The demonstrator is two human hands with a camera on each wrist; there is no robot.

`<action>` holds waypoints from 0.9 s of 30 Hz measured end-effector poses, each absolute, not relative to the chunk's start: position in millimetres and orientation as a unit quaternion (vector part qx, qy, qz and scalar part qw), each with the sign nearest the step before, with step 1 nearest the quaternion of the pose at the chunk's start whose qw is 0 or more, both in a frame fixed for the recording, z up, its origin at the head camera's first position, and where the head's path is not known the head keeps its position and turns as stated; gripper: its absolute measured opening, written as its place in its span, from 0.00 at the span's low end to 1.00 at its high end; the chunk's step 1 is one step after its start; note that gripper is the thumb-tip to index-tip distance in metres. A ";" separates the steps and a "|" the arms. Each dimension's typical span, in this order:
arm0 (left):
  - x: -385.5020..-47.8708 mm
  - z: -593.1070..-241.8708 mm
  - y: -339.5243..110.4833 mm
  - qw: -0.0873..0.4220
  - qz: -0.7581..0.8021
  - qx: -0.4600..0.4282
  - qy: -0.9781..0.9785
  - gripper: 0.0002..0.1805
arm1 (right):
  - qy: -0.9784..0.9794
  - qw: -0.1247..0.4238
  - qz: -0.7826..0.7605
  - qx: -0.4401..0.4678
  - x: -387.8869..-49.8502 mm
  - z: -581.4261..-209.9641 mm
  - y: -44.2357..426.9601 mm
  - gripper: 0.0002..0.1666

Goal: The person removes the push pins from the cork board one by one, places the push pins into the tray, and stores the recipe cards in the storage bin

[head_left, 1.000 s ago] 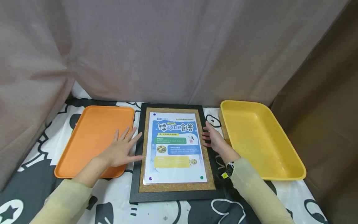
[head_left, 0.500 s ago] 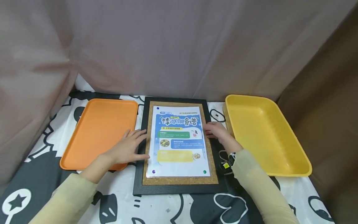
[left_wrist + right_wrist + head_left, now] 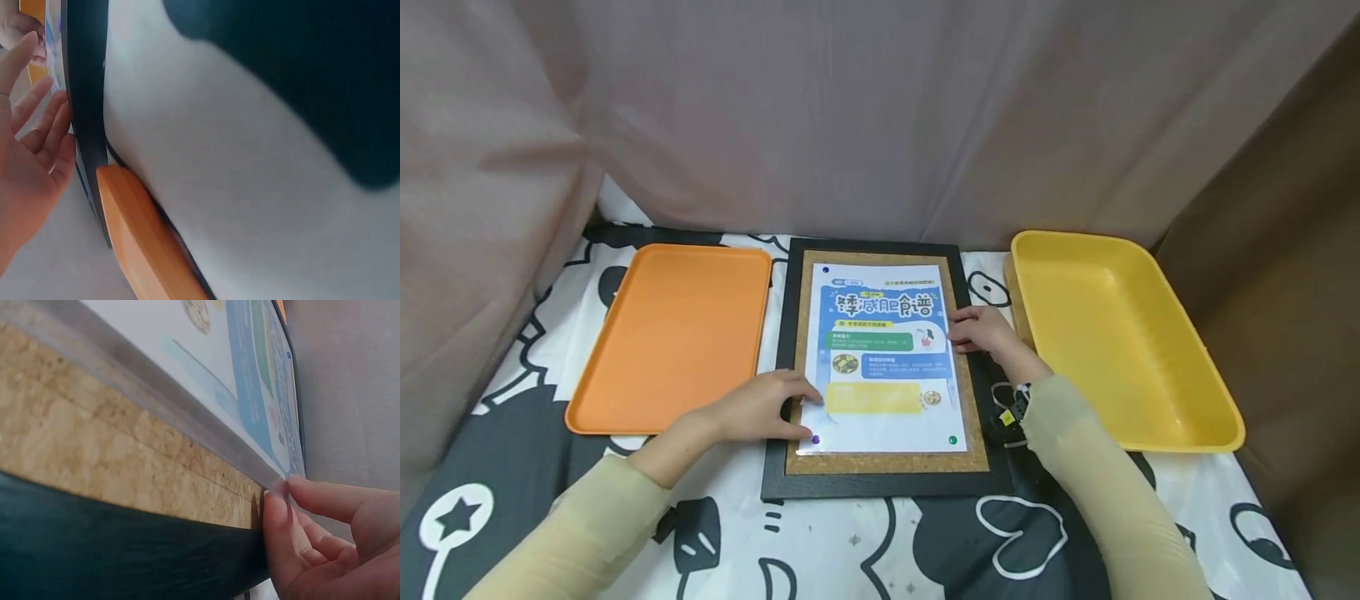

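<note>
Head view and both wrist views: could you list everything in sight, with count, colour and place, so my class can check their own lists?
Printed sheet: one, white, blue, green and yellow, on the cork board
Cork board: one, tan, black-framed, centre
Pins: three visible, one bluish (top left), one purple (bottom left), one green (bottom right), on the sheet
Tray: one, orange, left of the board
Basin: one, yellow, right of the board
Cloth: one, black-and-white patterned, underneath
Curtain: count unclear, grey-brown, behind and at the sides
Sleeves: two, pale yellow-green, on the arms
Left hand: one, at the sheet's lower left
Right hand: one, fingers pinching the sheet's right edge
</note>
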State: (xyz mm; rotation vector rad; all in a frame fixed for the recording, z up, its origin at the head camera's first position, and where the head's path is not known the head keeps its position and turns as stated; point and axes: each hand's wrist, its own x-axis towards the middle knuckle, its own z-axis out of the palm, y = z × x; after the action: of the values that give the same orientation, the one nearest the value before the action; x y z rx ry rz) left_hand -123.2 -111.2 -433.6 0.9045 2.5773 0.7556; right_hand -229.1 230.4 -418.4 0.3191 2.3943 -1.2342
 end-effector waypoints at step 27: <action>-120.2 -426.3 -90.4 0.234 0.265 0.323 0.878 0.08 | 0.861 0.215 -0.442 0.128 -231.3 -418.2 228.9 0.28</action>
State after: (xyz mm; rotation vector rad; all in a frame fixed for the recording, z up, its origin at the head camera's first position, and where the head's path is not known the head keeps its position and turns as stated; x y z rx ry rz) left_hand -120.2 -90.4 -426.3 0.8869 2.4093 0.7275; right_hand -231.3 228.9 -418.2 0.3551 2.3879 -1.2270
